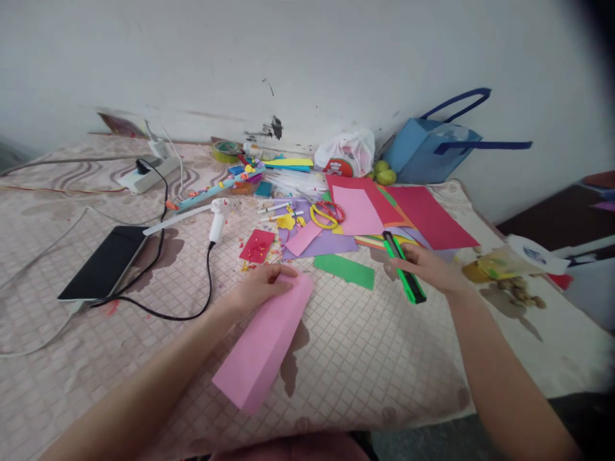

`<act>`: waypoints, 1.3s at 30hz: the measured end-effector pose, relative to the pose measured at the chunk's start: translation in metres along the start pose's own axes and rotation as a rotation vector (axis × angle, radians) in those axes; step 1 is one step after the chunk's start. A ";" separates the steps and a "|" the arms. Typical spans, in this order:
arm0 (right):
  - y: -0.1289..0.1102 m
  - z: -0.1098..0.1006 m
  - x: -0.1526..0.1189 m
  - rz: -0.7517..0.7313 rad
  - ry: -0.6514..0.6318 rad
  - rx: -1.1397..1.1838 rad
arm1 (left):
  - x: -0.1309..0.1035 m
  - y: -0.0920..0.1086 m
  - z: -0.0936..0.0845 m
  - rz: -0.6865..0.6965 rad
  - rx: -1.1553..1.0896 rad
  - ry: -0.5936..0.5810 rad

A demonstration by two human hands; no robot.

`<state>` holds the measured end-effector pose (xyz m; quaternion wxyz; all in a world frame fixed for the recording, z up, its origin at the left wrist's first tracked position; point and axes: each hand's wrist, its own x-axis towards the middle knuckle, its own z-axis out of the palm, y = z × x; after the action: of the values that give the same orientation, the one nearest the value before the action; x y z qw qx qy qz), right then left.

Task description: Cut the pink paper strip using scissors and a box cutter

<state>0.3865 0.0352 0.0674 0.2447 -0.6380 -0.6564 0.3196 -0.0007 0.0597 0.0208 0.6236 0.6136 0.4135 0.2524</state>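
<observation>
My left hand pinches the far end of a folded pink paper strip, thumb on top. The strip slants toward me, its near end close to the table's front edge, with a crease along its length. To the right, my right hand grips a long green-and-black stapler, held above the cloth and apart from the pink paper. Between the two hands lies a green paper strip. Just beyond my left hand is a small red paper piece with scraps on it.
A white glue gun with a black cord and a dark tablet lie left. Scissors rest among coloured papers. A blue bag stands behind. At right, a tilted cup holds yellowish contents.
</observation>
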 end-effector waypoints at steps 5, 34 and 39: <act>-0.040 0.062 0.007 0.042 -0.178 0.598 | -0.002 0.005 0.004 0.091 0.166 0.075; -0.052 0.121 0.010 0.004 -0.411 0.943 | -0.005 0.000 0.005 0.063 0.081 -0.048; -0.053 0.122 0.009 0.008 -0.430 0.896 | -0.004 -0.002 0.005 0.054 0.040 -0.053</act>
<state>0.2610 0.0325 0.0229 0.3524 -0.3923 -0.4878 0.6957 0.0014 0.0536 0.0193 0.6148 0.6435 0.3850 0.2443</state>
